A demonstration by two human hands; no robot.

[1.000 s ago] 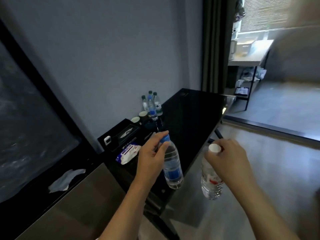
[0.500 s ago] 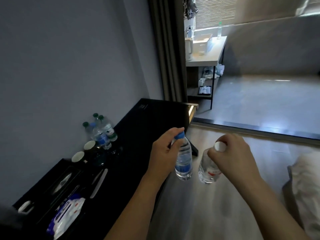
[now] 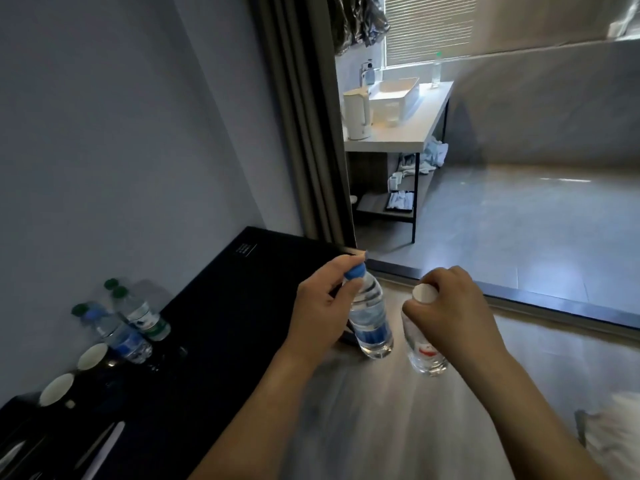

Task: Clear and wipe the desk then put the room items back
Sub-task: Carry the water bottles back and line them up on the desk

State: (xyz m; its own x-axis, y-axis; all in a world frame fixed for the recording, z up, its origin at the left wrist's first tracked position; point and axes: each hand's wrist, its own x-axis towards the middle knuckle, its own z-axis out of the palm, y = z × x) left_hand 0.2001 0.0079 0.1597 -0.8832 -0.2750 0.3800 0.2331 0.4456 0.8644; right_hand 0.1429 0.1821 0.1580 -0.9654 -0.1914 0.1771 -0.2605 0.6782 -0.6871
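I judge I am in the clearing part of the job, with most of it ahead: my left hand [image 3: 320, 310] pinches the neck of a blue-capped bottle [image 3: 369, 320] just under its cap, and my right hand [image 3: 450, 310] curls round the neck of a white-capped bottle [image 3: 424, 351], both hanging off the desk [image 3: 221, 323] over the floor [image 3: 381, 410], near the desk's edge at its 3 o'clock side. The blue-capped bottle looks nearly full of clear water; the white-capped one is clear with a red mark on its label, and how full it is I cannot tell. The two bottles hang just beside each other, apart. The desk is not cleared yet: at its 9 o'clock side, against the wall, three more bottles [image 3: 128, 323] stand close together, two with green caps, all seeming to hold water, and below them, towards 8 o'clock, stand two cups [image 3: 74, 372], whose contents I cannot make out. At 7 o'clock there are dark trays or holders with pale items, too dim to name. I see no cloth in my hands, so I judge the wiping is not yet begun, and the putting back comes after that. At 12 o'clock, through the opening, a kettle [image 3: 358, 114] stands on a white counter [image 3: 398, 136].
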